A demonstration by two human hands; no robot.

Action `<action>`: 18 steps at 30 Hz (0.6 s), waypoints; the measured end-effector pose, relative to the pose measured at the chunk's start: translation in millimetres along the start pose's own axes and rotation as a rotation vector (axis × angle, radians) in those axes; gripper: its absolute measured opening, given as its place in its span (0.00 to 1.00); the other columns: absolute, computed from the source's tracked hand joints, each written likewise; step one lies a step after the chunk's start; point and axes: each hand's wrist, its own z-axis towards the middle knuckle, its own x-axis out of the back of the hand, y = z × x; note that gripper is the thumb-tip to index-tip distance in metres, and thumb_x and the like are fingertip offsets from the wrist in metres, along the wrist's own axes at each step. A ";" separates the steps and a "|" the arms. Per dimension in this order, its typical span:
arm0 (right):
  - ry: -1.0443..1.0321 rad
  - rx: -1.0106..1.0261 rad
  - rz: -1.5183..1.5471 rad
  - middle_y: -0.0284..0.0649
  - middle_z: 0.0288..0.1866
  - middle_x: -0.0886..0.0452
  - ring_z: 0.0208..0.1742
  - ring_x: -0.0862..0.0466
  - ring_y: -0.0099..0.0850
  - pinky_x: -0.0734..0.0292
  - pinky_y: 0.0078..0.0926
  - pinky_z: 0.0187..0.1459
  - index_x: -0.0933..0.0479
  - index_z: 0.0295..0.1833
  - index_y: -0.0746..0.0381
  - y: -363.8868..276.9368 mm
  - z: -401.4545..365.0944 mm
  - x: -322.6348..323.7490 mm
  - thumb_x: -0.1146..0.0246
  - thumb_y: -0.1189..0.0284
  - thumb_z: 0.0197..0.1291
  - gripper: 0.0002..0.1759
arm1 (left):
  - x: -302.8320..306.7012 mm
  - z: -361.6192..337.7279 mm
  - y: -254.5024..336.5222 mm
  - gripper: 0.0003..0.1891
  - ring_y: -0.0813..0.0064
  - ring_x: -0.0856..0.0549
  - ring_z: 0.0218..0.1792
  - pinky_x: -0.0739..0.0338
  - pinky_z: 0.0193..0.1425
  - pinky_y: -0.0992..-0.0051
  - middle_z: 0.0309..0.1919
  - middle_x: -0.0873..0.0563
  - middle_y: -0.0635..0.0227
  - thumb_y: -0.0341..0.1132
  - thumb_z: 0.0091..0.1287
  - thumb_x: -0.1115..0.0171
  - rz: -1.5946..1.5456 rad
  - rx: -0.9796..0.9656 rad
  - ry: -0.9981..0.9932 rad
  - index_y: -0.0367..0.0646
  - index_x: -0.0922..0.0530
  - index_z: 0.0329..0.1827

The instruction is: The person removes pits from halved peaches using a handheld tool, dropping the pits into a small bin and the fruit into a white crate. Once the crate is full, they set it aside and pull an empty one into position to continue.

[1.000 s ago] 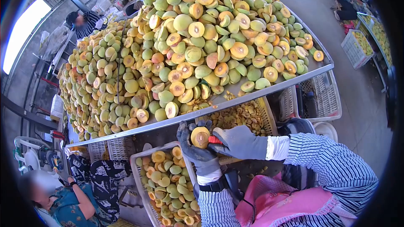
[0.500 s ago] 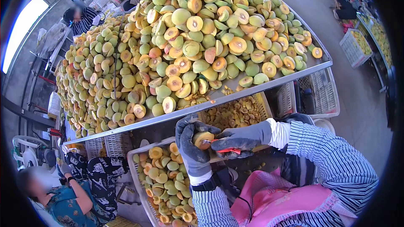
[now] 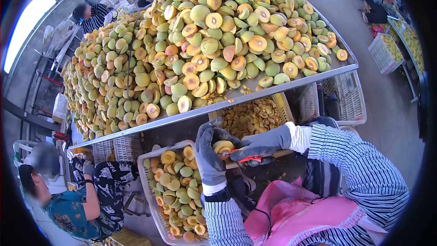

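My left hand [image 3: 208, 150], in a grey and dark work glove, cups a peach half [image 3: 223, 146] with its cut face turned to the right. My right hand [image 3: 260, 146], gloved alike, is closed around a red-handled tool [image 3: 250, 159]. The tool's tip meets the cut face of the peach half; its exact shape is hidden by the fingers and fruit. Below my hands stands a white crate [image 3: 142, 173] of peach halves, and just beyond them a yellowish crate [image 3: 287, 111] holds small scraps.
A metal-edged table [image 3: 282, 90] bears a large heap of halved peaches [image 3: 200, 45]. White crates [image 3: 350, 100] stand under its right end. A co-worker [image 3: 75, 205] sits at the left; another person [image 3: 91, 16] is at the far left. More people and crates are at the far right.
The view has shifted slightly. My hands stay together around the peach half, which has turned a little against the tool. The co-worker at the left has shifted position, with the arm lower.
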 end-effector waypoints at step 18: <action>0.840 -0.227 -1.324 0.46 0.28 0.16 0.32 0.14 0.50 0.23 0.49 0.30 0.28 0.51 0.63 35.5 -49.8 -53.9 0.37 0.51 0.62 0.26 | -11.4 -67.0 -10.9 0.18 0.64 0.15 0.43 0.14 0.48 0.61 0.46 0.18 0.64 0.48 0.75 0.46 -0.621 0.558 0.390 0.42 0.24 0.55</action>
